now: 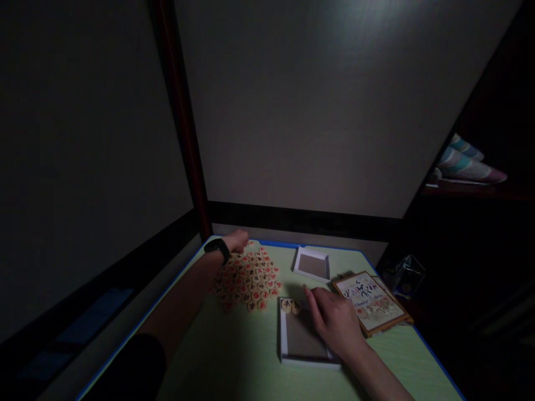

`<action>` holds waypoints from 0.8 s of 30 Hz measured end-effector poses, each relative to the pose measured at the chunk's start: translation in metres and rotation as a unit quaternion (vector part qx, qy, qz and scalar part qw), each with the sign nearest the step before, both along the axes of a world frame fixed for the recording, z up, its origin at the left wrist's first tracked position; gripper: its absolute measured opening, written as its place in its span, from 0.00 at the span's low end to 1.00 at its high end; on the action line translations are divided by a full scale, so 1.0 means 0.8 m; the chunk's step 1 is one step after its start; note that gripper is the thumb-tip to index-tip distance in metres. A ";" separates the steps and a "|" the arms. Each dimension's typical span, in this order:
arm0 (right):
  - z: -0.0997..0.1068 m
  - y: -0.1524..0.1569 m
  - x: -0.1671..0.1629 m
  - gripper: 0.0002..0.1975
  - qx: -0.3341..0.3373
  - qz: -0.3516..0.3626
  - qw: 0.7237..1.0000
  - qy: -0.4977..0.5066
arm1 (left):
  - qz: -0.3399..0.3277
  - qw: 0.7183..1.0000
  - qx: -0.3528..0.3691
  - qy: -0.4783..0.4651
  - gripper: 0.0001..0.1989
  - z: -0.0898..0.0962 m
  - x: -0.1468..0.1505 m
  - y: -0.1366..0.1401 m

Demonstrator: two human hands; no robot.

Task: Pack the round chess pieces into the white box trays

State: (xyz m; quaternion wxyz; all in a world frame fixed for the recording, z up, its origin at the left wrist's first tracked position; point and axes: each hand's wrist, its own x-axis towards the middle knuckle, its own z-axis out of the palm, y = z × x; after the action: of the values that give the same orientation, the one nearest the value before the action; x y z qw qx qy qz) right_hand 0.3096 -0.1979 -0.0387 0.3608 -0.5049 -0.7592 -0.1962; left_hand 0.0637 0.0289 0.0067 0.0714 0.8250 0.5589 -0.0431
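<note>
Many round Chinese chess pieces (pixel 251 281) with red or black characters lie flat and close together on the left of the table. At their far edge is my left hand (pixel 237 240), its fingers curled downward; whatever is under them is hidden. My right hand (pixel 334 317) is over the right side of a shallow white box (pixel 284 337) with a brown inside. Its fingers are bent and drawn together, and I cannot make out anything between them. Two black-marked pieces (pixel 291 306) sit side by side in the box's far left corner.
A second shallow white box part (pixel 313 265) lies farther back. To the right, a printed Chinese chess cover (pixel 370 301) rests on the green table (pixel 225 356) with blue edging. Walls stand behind and to the left; folded cloth (pixel 468 161) lies on a shelf at right.
</note>
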 end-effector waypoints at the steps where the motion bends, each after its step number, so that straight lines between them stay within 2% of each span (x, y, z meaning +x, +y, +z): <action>1: -0.001 0.000 0.001 0.24 0.001 0.000 1.000 0.001 | -0.001 1.000 0.007 -0.009 0.15 0.005 0.002 -0.004; 6: -0.004 0.002 0.003 0.20 -0.019 0.008 0.999 0.037 | -0.045 0.993 0.048 -0.102 0.13 0.039 0.027 -0.046; 9: -0.003 0.002 0.001 0.12 -0.027 0.037 0.995 0.093 | -0.087 0.978 0.050 -0.186 0.14 0.044 0.056 -0.091; 11: -0.002 0.001 -0.001 0.15 -0.028 0.058 0.990 0.124 | -0.132 0.932 -0.001 -0.338 0.13 0.034 0.075 -0.126; 14: -0.002 -0.001 -0.003 0.22 -0.021 0.095 0.987 0.127 | -0.183 0.858 -0.108 -0.467 0.12 0.005 0.093 -0.170; 18: -0.008 -0.002 -0.004 0.20 0.017 0.132 0.986 0.101 | -0.152 0.779 -0.207 -0.572 0.17 -0.027 0.094 -0.197; 20: -0.011 -0.001 -0.005 0.20 0.025 0.142 0.985 0.092 | -0.135 0.753 -0.223 -0.604 0.18 -0.033 0.090 -0.200; 24: -0.013 0.002 -0.004 0.20 0.025 0.152 0.984 0.088 | -0.113 0.728 -0.233 -0.635 0.20 -0.034 0.082 -0.201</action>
State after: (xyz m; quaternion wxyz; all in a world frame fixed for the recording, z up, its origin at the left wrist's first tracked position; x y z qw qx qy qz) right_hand 0.3066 -0.1965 -0.0492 0.4642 -0.3897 -0.7873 -0.1132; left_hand 0.1292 -0.1322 -0.0206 0.5944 0.6745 0.2579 0.3538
